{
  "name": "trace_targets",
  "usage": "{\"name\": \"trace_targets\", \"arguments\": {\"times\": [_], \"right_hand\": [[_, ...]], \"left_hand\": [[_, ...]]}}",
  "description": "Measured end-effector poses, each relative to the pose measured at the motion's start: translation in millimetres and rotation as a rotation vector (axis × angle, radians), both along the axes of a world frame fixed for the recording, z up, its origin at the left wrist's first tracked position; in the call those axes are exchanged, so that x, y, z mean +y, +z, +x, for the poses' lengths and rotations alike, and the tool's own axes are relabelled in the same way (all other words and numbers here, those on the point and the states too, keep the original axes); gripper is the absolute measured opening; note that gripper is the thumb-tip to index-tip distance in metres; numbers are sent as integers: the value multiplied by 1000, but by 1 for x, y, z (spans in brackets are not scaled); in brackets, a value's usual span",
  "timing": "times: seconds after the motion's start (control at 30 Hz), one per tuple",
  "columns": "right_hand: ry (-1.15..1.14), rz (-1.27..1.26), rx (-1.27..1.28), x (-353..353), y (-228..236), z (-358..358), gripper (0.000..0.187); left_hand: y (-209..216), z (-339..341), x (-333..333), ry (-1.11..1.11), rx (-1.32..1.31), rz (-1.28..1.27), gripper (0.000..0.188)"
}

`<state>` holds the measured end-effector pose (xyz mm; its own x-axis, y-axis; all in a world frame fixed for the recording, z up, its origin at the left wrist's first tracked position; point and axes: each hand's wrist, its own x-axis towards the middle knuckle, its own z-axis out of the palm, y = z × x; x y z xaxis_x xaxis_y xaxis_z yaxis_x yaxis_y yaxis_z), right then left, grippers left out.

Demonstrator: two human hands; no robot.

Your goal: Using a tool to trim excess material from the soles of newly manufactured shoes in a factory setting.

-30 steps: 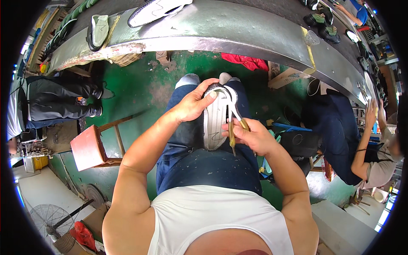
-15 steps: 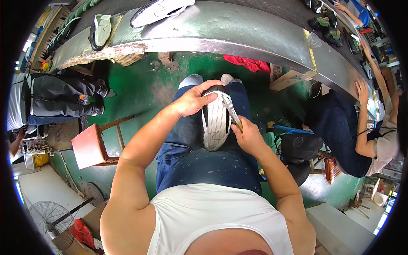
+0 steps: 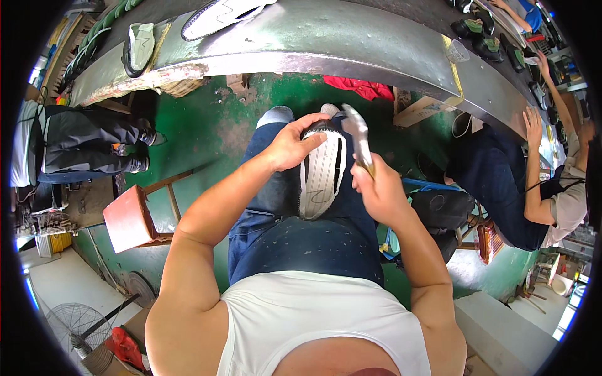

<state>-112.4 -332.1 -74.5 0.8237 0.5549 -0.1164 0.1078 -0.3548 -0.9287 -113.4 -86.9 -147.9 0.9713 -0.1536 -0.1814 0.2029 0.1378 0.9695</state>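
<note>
A white shoe (image 3: 318, 182) with lengthwise stitched lines, a dark zigzag mark and a black far end rests on my lap between my thighs. My left hand (image 3: 293, 145) is closed around its far end, with the thumb pressed on the white part and fingers over the black edge. Just to the right of the shoe, my right hand (image 3: 380, 188) grips the yellowish-brown handle of a hammer (image 3: 357, 133). The hammer's shiny metal head is raised beside the far end of the shoe and apart from it.
Across the front runs a metal-edged bench (image 3: 301, 62) carrying white shoes (image 3: 219, 19) and, at right, dark shoes (image 3: 486, 44). A co-worker's arm (image 3: 533, 163) reaches the bench at right. A red-brown stool (image 3: 128, 219) stands left, near another person's legs (image 3: 94, 144).
My right hand has moved the hammer up, right and away from the shoe's far edge. My left hand keeps its hold on the shoe. The whole view has shifted slightly.
</note>
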Motion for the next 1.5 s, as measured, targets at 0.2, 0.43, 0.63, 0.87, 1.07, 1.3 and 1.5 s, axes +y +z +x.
{"name": "trace_targets", "arguments": {"times": [0.2,0.43,0.63,0.87,1.07,1.3,1.5], "right_hand": [[-51,-226,-102,4,-58,8,45],[-216,-327,54,17,-108,-5,52],[-147,-455,-30,-2,-116,3,43],[354,-489,72,-41,-59,5,38],[512,-563,-527,-18,-45,5,37],[651,-790,-292,1,-50,0,25],[454,-563,-280,-10,-75,-16,39]], "left_hand": [[-42,0,1,86,150,4,62],[-64,-23,-5,-86,339,42,77],[-23,-31,8,-240,534,-283,102],[-66,-83,-16,-94,250,258,102],[-55,-89,-20,-164,216,278,101],[-70,-68,-51,490,563,-232,61],[-100,-65,-44,410,298,399,56]]}}
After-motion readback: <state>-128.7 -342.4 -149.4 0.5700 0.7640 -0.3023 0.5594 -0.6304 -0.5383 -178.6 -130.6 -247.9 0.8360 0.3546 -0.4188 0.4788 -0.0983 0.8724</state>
